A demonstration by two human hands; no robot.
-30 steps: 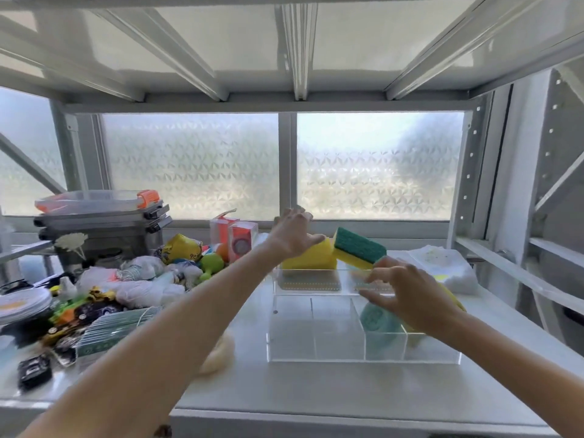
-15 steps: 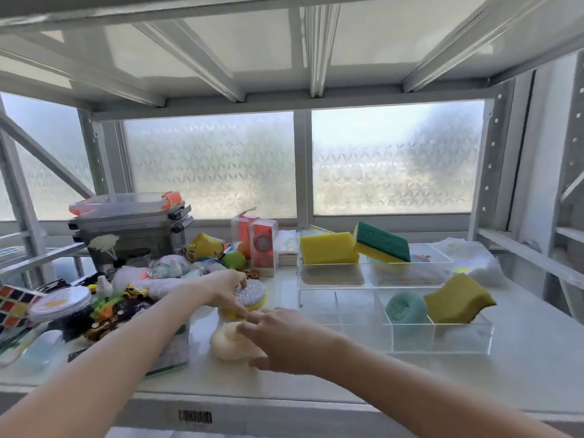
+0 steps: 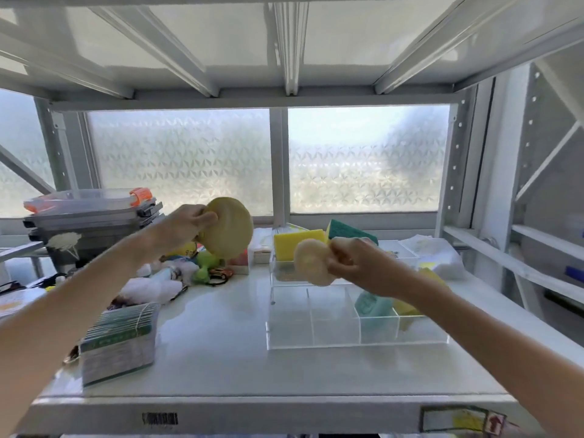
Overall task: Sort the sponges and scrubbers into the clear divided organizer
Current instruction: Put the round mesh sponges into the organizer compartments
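My left hand [image 3: 186,226] holds a round yellow scrubber [image 3: 229,227] up in the air, left of the clear divided organizer [image 3: 316,320]. My right hand [image 3: 354,262] grips a pale cream round sponge [image 3: 311,262] above the organizer's rear left part. A teal sponge [image 3: 373,308] and a yellow sponge [image 3: 406,308] sit in the front right compartments, partly hidden by my right arm. At the back of the organizer a yellow sponge [image 3: 297,245] and a green-topped sponge [image 3: 347,230] stand upright.
A pile of toys and small items [image 3: 177,273] lies left of the organizer. A stack of green-edged packs [image 3: 121,336] sits front left. Lidded boxes [image 3: 91,213] stand far left. A white bag [image 3: 439,254] rests at the back right. Shelf posts rise on the right.
Both hands rose from the shelf surface at left, each with a round piece. The right hand moved right, over the organizer; the left lifted its scrubber high.
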